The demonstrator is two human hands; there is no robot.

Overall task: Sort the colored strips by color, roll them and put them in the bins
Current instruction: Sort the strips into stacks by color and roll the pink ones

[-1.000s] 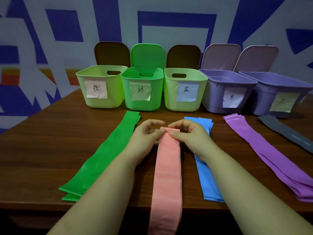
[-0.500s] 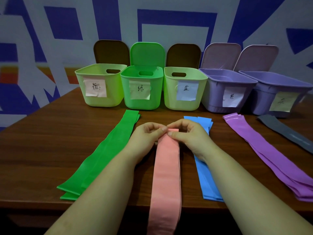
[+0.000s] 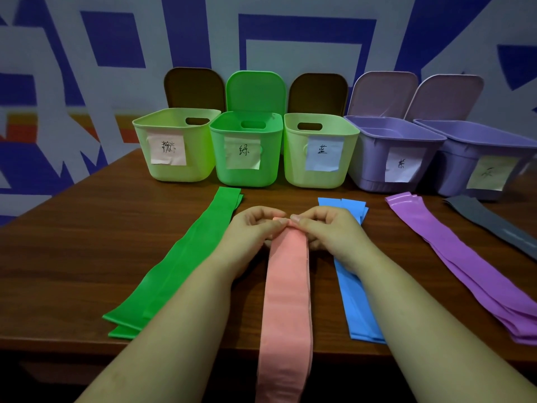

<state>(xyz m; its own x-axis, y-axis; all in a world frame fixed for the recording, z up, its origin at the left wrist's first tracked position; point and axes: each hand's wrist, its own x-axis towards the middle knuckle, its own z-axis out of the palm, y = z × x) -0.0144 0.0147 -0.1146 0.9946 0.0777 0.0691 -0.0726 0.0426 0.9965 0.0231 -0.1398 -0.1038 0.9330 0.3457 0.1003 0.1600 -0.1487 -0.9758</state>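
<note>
I've got the pink strip (image 3: 286,301) running down the counter (image 3: 87,251) between the green strips (image 3: 186,263) and blue strips (image 3: 353,274), left grip (image 3: 252,231) and right grip (image 3: 328,231) both pinched on its far end, where a loose start could let the roll spring open.

I saw the pink strip (image 3: 286,301) lying flat down the middle, its near end hanging off the table edge and its far end curled over. Green strips (image 3: 186,266) lay to its left; blue (image 3: 353,289), purple (image 3: 465,266) and gray strips (image 3: 491,222) to its right. Five open bins (image 3: 247,149) stood behind — each with a paper label.
</note>
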